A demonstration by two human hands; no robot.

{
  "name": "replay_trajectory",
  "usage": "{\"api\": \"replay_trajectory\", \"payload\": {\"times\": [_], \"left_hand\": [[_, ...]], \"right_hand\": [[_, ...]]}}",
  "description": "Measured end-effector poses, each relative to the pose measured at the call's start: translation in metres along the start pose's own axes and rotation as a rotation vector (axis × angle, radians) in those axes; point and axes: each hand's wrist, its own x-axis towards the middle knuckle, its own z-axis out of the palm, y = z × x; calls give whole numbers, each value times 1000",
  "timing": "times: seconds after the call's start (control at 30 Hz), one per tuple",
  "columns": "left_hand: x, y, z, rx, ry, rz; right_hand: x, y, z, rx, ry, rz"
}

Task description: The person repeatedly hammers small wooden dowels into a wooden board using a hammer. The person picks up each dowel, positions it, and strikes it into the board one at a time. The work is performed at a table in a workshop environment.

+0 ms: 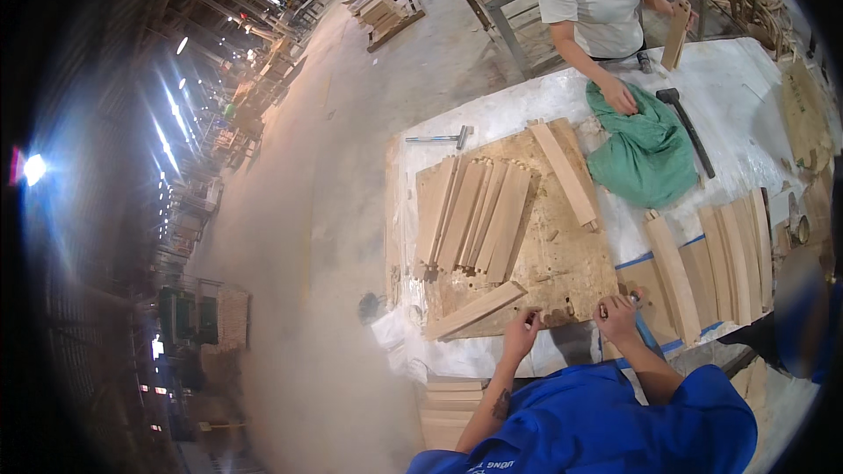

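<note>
My left hand [522,333] is closed in a pinch at the near edge of the worn wooden board [571,272]. Something small and dark shows at its fingertips, too small to name. To the right, my right hand [618,319] has its fingers curled in at the board's near right corner; what they hold is hidden. A shiny metal piece [636,298] shows beside those fingers, with a blue strip below it. Just left of my left hand lies a wooden slat [479,310]. Several more slats [474,215] lie side by side on the board, and a single slat [564,174] lies at its far right.
Across the table, a person in a white shirt [593,0] rests one hand on a green cloth bag [645,154] and holds a wooden piece [676,33]. A black mallet [687,130] and a metal hammer [442,138] lie on the table. More slats [733,254] stand at the right.
</note>
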Motion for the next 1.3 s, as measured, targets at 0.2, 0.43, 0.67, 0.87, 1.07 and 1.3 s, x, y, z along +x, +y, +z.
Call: {"api": "replay_trajectory", "payload": {"times": [0.2,0.43,0.67,0.87,1.07,1.3], "left_hand": [[15,-27,-34,187,318,-97],[22,-47,-54,585,270,-139],[17,-52,-49,501,255,-180],[18,-53,-45,540,220,-175],[14,-59,-43,487,198,-205],[15,-67,-45,519,153,-200]], "right_hand": [[0,-3,0,40,33,2],[1,-1,3,1,-31,44],[2,0,9,-30,-134,115],[6,7,11,-156,-257,152],[22,6,9,-134,-494,225],[42,-5,7,-129,-584,362]]}}
